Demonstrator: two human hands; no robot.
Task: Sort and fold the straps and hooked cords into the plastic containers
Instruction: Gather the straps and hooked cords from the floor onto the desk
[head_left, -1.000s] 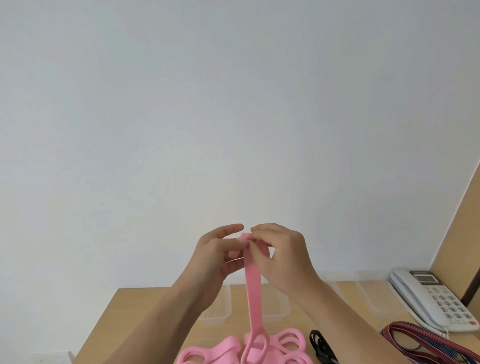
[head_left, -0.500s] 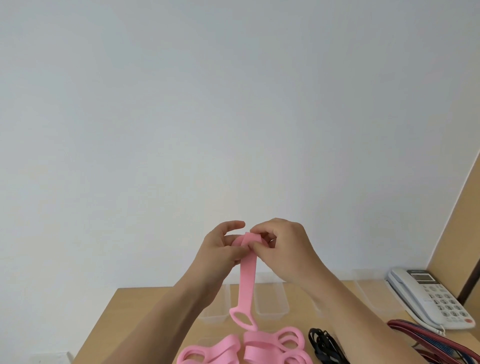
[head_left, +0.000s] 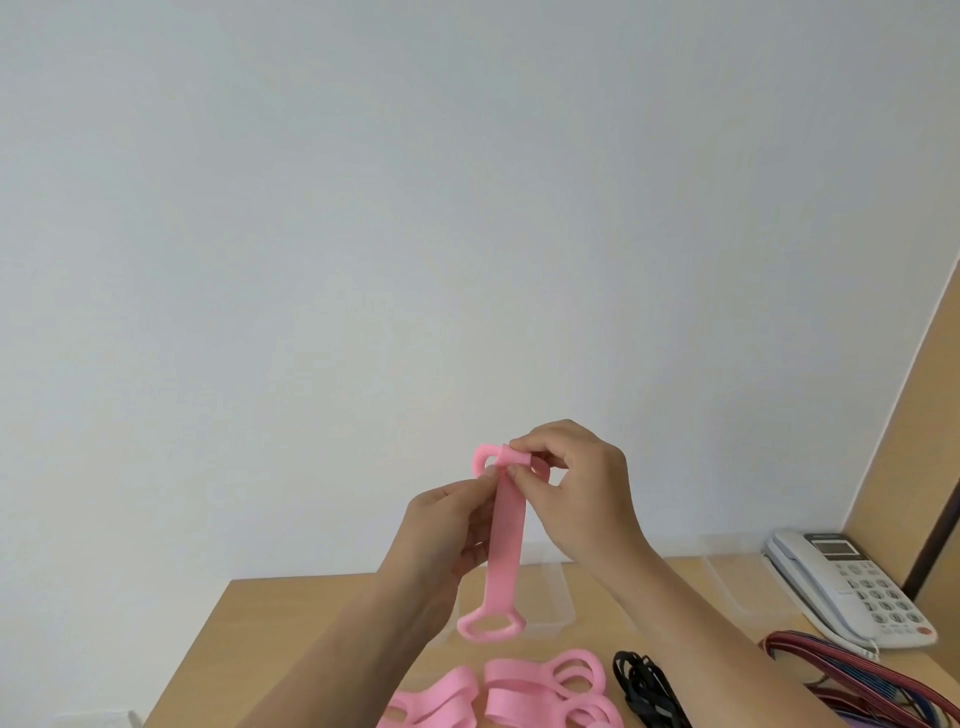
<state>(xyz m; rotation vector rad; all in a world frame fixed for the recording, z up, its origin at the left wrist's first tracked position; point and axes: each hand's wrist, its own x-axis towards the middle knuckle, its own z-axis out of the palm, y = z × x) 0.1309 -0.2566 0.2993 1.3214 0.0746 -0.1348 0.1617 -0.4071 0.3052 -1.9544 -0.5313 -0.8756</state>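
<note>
A pink strap (head_left: 503, 540) is held upright at centre, its looped end hanging at six o'clock above folded pink straps (head_left: 498, 693).

The light wooden table (head_left: 291, 613) lies bare at its left. Ahead, clear plastic containers (head_left: 550, 603) line the back; pink looped straps (head_left: 524, 691), black cords (head_left: 644, 686), striped red cords (head_left: 852, 675) and, seemingly, a white telephone (head_left: 852, 587) crowd the right.

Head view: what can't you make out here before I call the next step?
- Pink strap: its folded top is hidden in the head view by the right hand and left hand.
- Pink pile, black cords, striped cords: cut off by the bottom edge.
- Clear containers: contents hidden behind arms.
</note>
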